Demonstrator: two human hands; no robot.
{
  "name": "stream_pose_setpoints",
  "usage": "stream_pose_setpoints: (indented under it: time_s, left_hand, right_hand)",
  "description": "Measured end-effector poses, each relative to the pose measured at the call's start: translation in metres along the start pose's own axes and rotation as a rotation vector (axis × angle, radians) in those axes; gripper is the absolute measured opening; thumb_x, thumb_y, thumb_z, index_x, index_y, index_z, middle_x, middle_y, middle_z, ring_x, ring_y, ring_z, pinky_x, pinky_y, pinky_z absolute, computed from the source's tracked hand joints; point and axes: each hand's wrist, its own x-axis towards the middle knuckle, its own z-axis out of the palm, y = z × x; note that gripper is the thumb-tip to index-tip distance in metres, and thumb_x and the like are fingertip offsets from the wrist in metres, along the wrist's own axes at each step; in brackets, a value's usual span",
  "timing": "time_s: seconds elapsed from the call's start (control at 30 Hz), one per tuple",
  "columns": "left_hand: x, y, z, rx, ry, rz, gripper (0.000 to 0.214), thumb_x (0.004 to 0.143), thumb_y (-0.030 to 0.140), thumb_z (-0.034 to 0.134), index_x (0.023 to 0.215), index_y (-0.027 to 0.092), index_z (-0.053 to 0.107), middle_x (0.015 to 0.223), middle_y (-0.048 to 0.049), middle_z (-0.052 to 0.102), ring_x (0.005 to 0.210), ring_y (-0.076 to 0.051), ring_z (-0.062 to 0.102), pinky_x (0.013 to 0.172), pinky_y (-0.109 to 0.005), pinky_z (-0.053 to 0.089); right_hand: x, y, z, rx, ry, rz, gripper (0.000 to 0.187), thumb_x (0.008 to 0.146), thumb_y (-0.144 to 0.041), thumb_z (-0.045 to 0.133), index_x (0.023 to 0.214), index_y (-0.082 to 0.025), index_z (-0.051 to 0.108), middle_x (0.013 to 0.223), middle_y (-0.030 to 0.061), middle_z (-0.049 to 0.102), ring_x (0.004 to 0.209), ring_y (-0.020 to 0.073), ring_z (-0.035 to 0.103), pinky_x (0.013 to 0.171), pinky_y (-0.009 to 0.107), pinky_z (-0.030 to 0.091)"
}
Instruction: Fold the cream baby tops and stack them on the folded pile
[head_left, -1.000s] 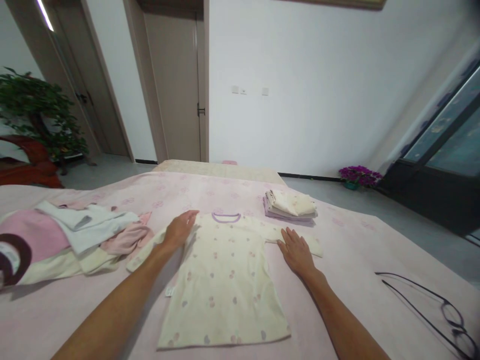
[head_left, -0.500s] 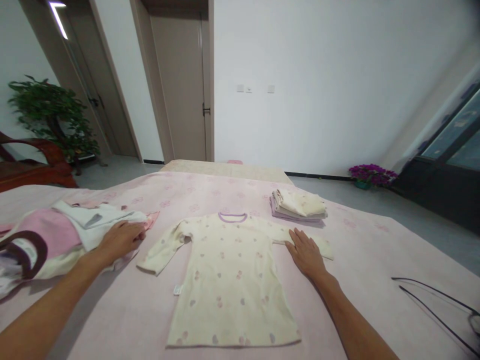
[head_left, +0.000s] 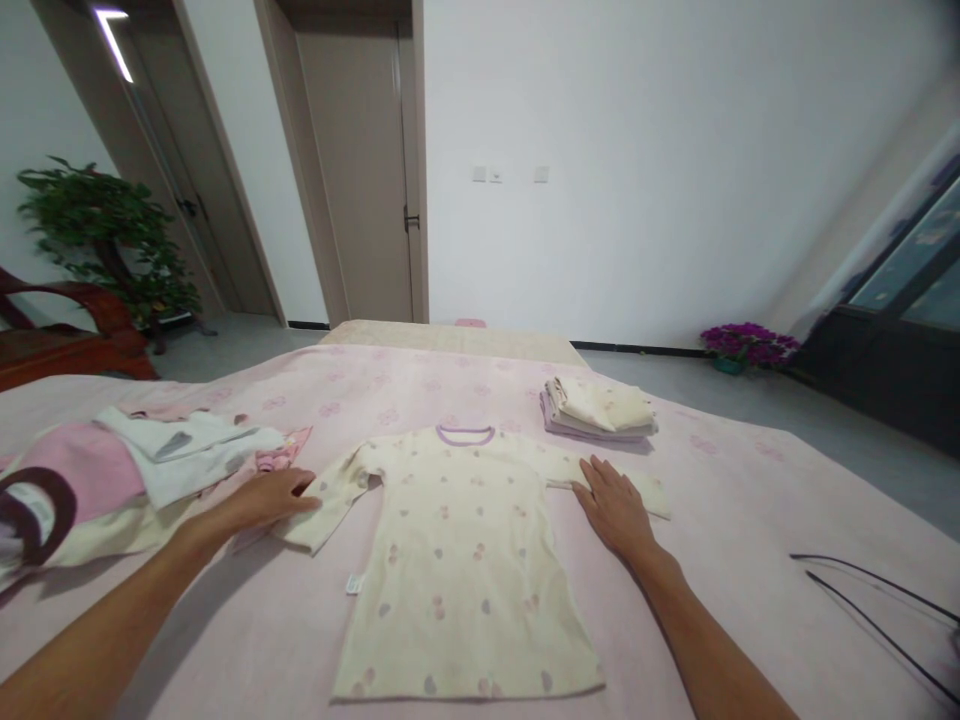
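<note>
A cream long-sleeved child's shirt with small heart prints and a purple neckline lies flat, its neck pointing away from me. My left hand is at the edge of the shirt's left-hand sleeve, fingers stretched out and touching the fabric near the cuff. Flat on the other sleeve rests my right hand, its fingers extended. Left of the shirt, a loose heap of clothes in pink, white and cream lies beside my left forearm. Beyond my right hand sits a stack of folded clothes, cream on top and lilac below.
A pink flowered sheet covers the surface under the clothes. Thin dark glasses temples show at the right edge. Farther off are a wooden chair, a leafy plant, a door and purple flowers.
My left hand has moved right and nearer to me, from the clothes heap to the shirt's sleeve. The heap has shifted slightly left. My right hand stays on its sleeve.
</note>
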Motion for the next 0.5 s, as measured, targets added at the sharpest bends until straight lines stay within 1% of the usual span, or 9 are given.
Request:
stream_pose_setpoints:
  time_s: [0.03,0.07,0.13,0.2,0.27,0.33,0.4,0.43,0.5]
  left_hand:
    - [-0.001,0.000,-0.001,-0.050,-0.012,-0.016,0.033,0.072,0.052,0.057,0.074,0.020,0.061,0.076,-0.0024,0.065,0.074,-0.022,0.061,0.070,-0.029,0.045]
    - [-0.001,-0.001,-0.003,-0.147,0.017,-0.041,0.033,0.070,0.052,0.059,0.077,0.019,0.061,0.078,-0.0025,0.065,0.076,-0.022,0.061,0.069,-0.029,0.046]
    - [-0.003,-0.007,-0.013,-0.449,0.077,-0.079,0.041,0.068,0.053,0.063,0.090,0.019,0.062,0.084,-0.0032,0.067,0.081,-0.023,0.063,0.068,-0.028,0.049]
    - [-0.005,-0.015,-0.025,-0.758,0.056,-0.116,0.055,0.067,0.055,0.067,0.107,0.019,0.059,0.092,-0.0037,0.069,0.083,-0.024,0.065,0.066,-0.029,0.052]
    - [-0.004,-0.024,-0.035,-0.895,0.016,-0.151,0.065,0.062,0.054,0.073,0.114,0.019,0.057,0.096,-0.0053,0.070,0.081,-0.024,0.066,0.063,-0.029,0.053]
    - [0.000,-0.031,-0.043,-0.876,0.055,-0.148,0.067,0.059,0.053,0.076,0.114,0.020,0.057,0.102,-0.0065,0.070,0.081,-0.024,0.067,0.063,-0.029,0.054]
    - [0.006,-0.038,-0.048,-0.793,0.125,-0.104,0.067,0.057,0.052,0.075,0.114,0.021,0.056,0.107,-0.0067,0.070,0.083,-0.024,0.068,0.065,-0.030,0.055]
    - [0.009,-0.040,-0.049,-0.714,0.149,-0.086,0.065,0.057,0.049,0.073,0.113,0.021,0.057,0.106,-0.0064,0.070,0.084,-0.025,0.068,0.067,-0.031,0.056]
    - [0.014,-0.043,-0.052,-0.509,0.194,-0.111,0.055,0.055,0.042,0.070,0.105,0.020,0.061,0.097,-0.0061,0.072,0.086,-0.028,0.068,0.072,-0.035,0.056]
  right_hand:
    - [0.000,0.000,-0.001,0.005,0.001,-0.002,0.056,0.099,-0.048,0.032,0.146,-0.019,0.042,0.154,0.0127,0.039,0.143,0.0297,0.032,0.114,0.049,0.025]
    - [0.000,0.000,-0.001,0.010,0.002,-0.003,0.056,0.099,-0.048,0.032,0.146,-0.018,0.043,0.153,0.0131,0.040,0.143,0.0298,0.032,0.114,0.049,0.025]
    - [0.000,0.000,-0.001,0.014,0.003,-0.008,0.056,0.100,-0.048,0.031,0.146,-0.018,0.043,0.153,0.0136,0.040,0.142,0.0297,0.032,0.114,0.050,0.026]
    - [0.001,0.000,0.000,0.012,0.006,-0.008,0.057,0.100,-0.047,0.030,0.146,-0.017,0.043,0.153,0.0136,0.040,0.142,0.0294,0.033,0.114,0.050,0.026]
    - [0.001,0.001,0.001,0.011,0.011,-0.006,0.056,0.100,-0.047,0.031,0.146,-0.018,0.043,0.153,0.0131,0.040,0.142,0.0292,0.033,0.114,0.050,0.026]
    - [0.001,0.001,0.003,0.017,0.015,-0.004,0.057,0.099,-0.048,0.032,0.146,-0.018,0.043,0.153,0.0127,0.040,0.142,0.0290,0.033,0.113,0.050,0.026]
    - [0.001,0.002,0.003,0.023,0.021,-0.001,0.057,0.099,-0.049,0.032,0.146,-0.019,0.044,0.153,0.0125,0.041,0.142,0.0290,0.033,0.113,0.050,0.026]
    - [0.001,0.002,0.003,0.023,0.024,0.000,0.057,0.099,-0.049,0.032,0.146,-0.019,0.044,0.153,0.0123,0.041,0.142,0.0290,0.033,0.113,0.050,0.026]
    - [0.001,0.001,0.003,0.020,0.028,0.001,0.056,0.099,-0.049,0.031,0.145,-0.019,0.044,0.153,0.0119,0.041,0.142,0.0290,0.033,0.114,0.050,0.026]
